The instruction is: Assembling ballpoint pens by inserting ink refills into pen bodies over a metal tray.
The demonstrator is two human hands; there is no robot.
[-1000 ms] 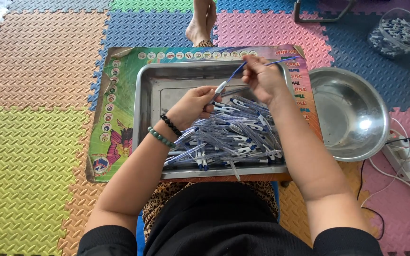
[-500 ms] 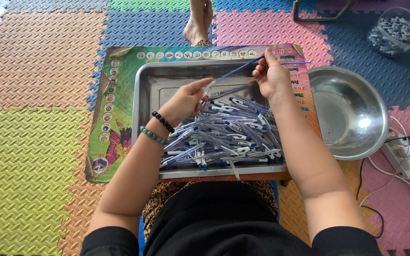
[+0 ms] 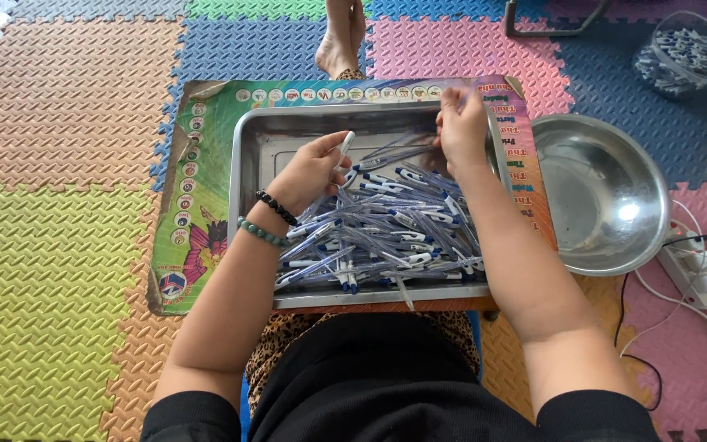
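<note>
My left hand point(image 3: 311, 172) pinches one pen part point(image 3: 345, 147), white at its upper end, held upright at the fingertips. My right hand point(image 3: 461, 127) is closed in a pinch over thin clear pen barrels point(image 3: 403, 150); what exactly sits between its fingers I cannot tell. The barrels run roughly level between the two hands, long axis left to right, nearer the right hand. The heap of pens point(image 3: 386, 237) lies just below both hands, in the metal tray point(image 3: 243, 176), axes mixed. A bright printed poster point(image 3: 194, 221) with round pictures along its edges lies under the tray. An empty steel bowl point(image 3: 607, 192) sits right of my right forearm. A clear tub of pens point(image 3: 685, 53) stands beyond it.
</note>
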